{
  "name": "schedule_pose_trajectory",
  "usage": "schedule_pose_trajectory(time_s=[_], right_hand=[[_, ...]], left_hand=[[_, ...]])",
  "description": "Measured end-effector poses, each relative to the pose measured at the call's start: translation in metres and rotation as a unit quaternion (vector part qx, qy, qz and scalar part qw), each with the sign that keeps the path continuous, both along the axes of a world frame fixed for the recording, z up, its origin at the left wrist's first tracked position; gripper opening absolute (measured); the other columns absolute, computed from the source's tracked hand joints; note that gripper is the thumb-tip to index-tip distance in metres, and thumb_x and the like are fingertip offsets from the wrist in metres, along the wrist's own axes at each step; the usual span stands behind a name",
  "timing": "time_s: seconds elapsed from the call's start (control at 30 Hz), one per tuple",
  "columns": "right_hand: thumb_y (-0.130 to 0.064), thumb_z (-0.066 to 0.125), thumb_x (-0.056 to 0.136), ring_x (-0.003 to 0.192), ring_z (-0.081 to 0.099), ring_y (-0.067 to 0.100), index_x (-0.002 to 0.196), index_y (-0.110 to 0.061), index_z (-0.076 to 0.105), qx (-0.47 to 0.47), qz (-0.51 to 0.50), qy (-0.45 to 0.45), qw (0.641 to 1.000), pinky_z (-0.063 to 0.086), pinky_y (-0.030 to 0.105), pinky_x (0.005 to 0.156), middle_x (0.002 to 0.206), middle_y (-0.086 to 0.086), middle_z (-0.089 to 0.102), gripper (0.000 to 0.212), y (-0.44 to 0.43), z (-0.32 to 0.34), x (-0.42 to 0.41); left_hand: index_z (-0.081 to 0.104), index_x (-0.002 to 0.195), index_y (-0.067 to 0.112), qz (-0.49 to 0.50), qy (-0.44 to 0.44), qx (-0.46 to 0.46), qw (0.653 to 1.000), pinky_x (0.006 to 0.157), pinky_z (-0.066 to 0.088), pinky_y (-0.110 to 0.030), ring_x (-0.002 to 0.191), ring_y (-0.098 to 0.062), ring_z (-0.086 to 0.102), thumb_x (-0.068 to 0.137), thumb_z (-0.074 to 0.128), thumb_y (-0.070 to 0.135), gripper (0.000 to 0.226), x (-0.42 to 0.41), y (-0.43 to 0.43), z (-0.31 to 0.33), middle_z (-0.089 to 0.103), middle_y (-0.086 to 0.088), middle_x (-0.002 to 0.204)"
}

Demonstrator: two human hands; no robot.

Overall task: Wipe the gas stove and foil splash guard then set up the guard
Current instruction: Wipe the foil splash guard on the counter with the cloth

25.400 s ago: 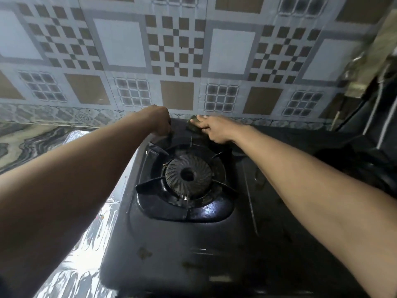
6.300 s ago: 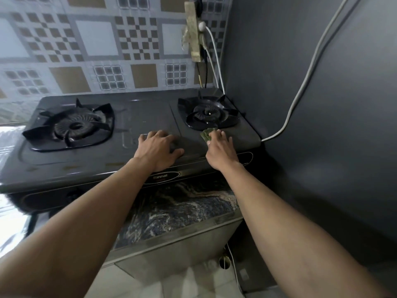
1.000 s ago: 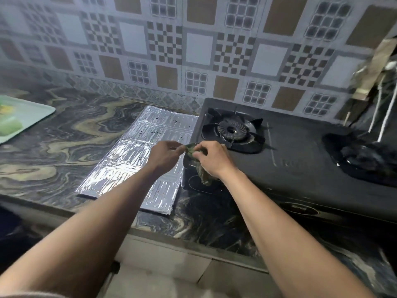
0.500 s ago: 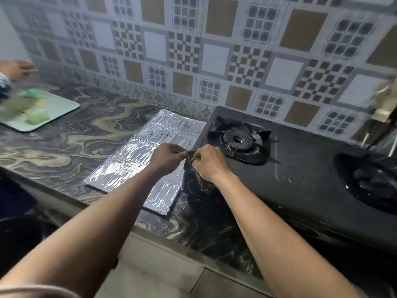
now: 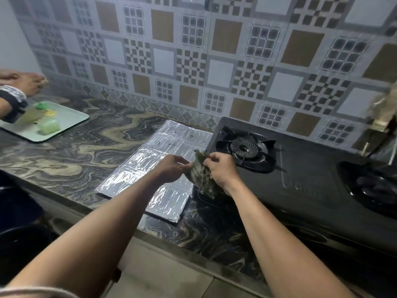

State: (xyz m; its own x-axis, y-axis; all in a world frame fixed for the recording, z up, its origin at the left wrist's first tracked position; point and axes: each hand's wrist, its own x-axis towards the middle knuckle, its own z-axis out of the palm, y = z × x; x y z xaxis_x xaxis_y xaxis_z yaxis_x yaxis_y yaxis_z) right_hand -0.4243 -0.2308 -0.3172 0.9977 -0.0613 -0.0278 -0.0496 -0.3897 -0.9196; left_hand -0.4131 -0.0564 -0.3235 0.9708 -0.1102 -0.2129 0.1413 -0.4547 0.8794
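Soft, rather dim indoor light lies evenly over the scene and is brightest on the tiled wall [image 5: 193, 61]. The foil splash guard [image 5: 137, 166] throws back white glare in streaks, while the black gas stove [image 5: 311, 190] shows only a faint sheen and loses detail toward the right. Deep shadow fills the lower left corner below the worktop [image 5: 75, 158]. The wide lens bends the tile lines near the edges. Motion blur smears another person's hand [image 5: 25, 82] at the left edge, the wall fitting [image 5: 384, 112] at the right, and slightly the cloth [image 5: 200, 177] pinched by the left hand [image 5: 171, 168] and right hand [image 5: 221, 168].
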Motion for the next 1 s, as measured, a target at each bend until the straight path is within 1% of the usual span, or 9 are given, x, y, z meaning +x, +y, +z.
schedule_pose_trajectory(time_s=[0.1, 0.23, 0.3, 0.37, 0.43, 0.6, 0.73, 0.87, 1.0], right_hand=[[-0.012, 0.067, 0.085, 0.069, 0.06, 0.026, 0.067, -0.019, 0.073, 0.131, -0.028, 0.038, 0.99, 0.052, 0.048, 0.07, 0.074, 0.013, 0.068, 0.02, -0.008, 0.005, -0.007], [-0.004, 0.059, 0.088, 0.071, 0.056, 0.027, 0.072, -0.015, 0.064, 0.227, -0.046, 0.052, 0.971, 0.048, 0.042, 0.069, 0.079, 0.018, 0.061, 0.02, -0.018, 0.017, -0.014], [0.003, 0.052, 0.089, 0.071, 0.059, 0.027, 0.08, -0.012, 0.064, 0.251, -0.042, 0.046, 0.966, 0.051, 0.043, 0.073, 0.08, 0.016, 0.064, 0.021, -0.021, 0.026, -0.016], [0.008, 0.042, 0.089, 0.063, 0.061, 0.022, 0.088, -0.01, 0.061, 0.253, -0.038, 0.045, 0.966, 0.053, 0.036, 0.063, 0.076, 0.012, 0.063, 0.027, -0.025, 0.036, -0.018], [0.004, 0.038, 0.088, 0.066, 0.06, 0.021, 0.092, -0.009, 0.06, 0.242, -0.029, 0.042, 0.969, 0.051, 0.031, 0.058, 0.077, 0.01, 0.061, 0.026, -0.027, 0.044, -0.019], [-0.036, 0.061, 0.086, 0.103, 0.063, 0.021, 0.103, -0.014, 0.065, 0.128, 0.048, 0.01, 0.991, 0.049, 0.036, 0.089, 0.108, 0.004, 0.068, 0.028, -0.025, 0.056, -0.013], [-0.022, 0.075, 0.087, 0.085, 0.068, 0.017, 0.097, -0.017, 0.067, 0.014, 0.1, -0.049, 0.994, 0.055, 0.029, 0.077, 0.091, -0.003, 0.07, 0.014, -0.018, 0.063, -0.009], [-0.018, 0.075, 0.087, 0.083, 0.072, 0.02, 0.09, -0.014, 0.073, -0.006, 0.083, -0.077, 0.994, 0.058, 0.041, 0.084, 0.087, 0.001, 0.075, 0.006, -0.004, 0.066, 0.008], [-0.02, 0.074, 0.088, 0.086, 0.072, 0.017, 0.095, -0.015, 0.074, -0.042, 0.088, -0.07, 0.993, 0.058, 0.037, 0.085, 0.091, -0.001, 0.075, 0.009, 0.013, 0.067, 0.035]], left_hand=[[0.066, 0.099, 0.002, -0.022, 0.009, -0.004, 1.0, 0.069, 0.049, -0.029, 0.077, -0.022, 0.063, 0.091, 0.071, 0.017, 0.018, -0.001, 0.001, 0.006, 0.071, -0.014, 0.1], [0.062, 0.097, 0.002, -0.029, -0.032, -0.003, 0.999, 0.062, 0.045, -0.023, 0.072, -0.016, 0.056, 0.095, 0.064, 0.015, 0.013, -0.003, -0.004, 0.023, 0.066, -0.009, 0.089], [0.064, 0.096, 0.002, -0.031, -0.071, 0.002, 0.997, 0.07, 0.051, -0.026, 0.075, -0.018, 0.061, 0.095, 0.064, 0.014, 0.012, 0.0, -0.006, 0.033, 0.069, -0.008, 0.091], [0.069, 0.096, 0.01, -0.037, -0.111, 0.037, 0.992, 0.082, 0.055, -0.039, 0.086, -0.024, 0.069, 0.094, 0.065, 0.018, 0.01, 0.002, -0.007, 0.046, 0.073, -0.005, 0.094], [0.073, 0.097, 0.015, -0.043, -0.15, 0.065, 0.986, 0.085, 0.055, -0.038, 0.092, -0.023, 0.069, 0.094, 0.065, 0.019, 0.009, 0.001, -0.011, 0.062, 0.074, -0.003, 0.095], [0.076, 0.103, 0.016, -0.029, -0.224, 0.128, 0.966, 0.082, 0.049, -0.029, 0.097, -0.015, 0.064, 0.095, 0.063, 0.021, 0.016, -0.005, -0.014, 0.094, 0.072, 0.001, 0.105], [0.075, 0.103, 0.019, -0.001, -0.233, 0.154, 0.96, 0.082, 0.051, -0.032, 0.096, -0.017, 0.064, 0.094, 0.064, 0.022, 0.014, -0.007, 0.002, 0.107, 0.071, 0.0, 0.106], [0.076, 0.105, 0.018, 0.022, -0.243, 0.174, 0.954, 0.088, 0.054, -0.036, 0.098, -0.017, 0.065, 0.092, 0.067, 0.022, 0.016, 0.0, 0.021, 0.109, 0.072, 0.001, 0.107], [0.075, 0.108, 0.017, 0.019, -0.24, 0.192, 0.951, 0.089, 0.052, -0.034, 0.099, -0.015, 0.064, 0.092, 0.068, 0.023, 0.019, 0.023, 0.041, 0.105, 0.072, 0.0, 0.11]])
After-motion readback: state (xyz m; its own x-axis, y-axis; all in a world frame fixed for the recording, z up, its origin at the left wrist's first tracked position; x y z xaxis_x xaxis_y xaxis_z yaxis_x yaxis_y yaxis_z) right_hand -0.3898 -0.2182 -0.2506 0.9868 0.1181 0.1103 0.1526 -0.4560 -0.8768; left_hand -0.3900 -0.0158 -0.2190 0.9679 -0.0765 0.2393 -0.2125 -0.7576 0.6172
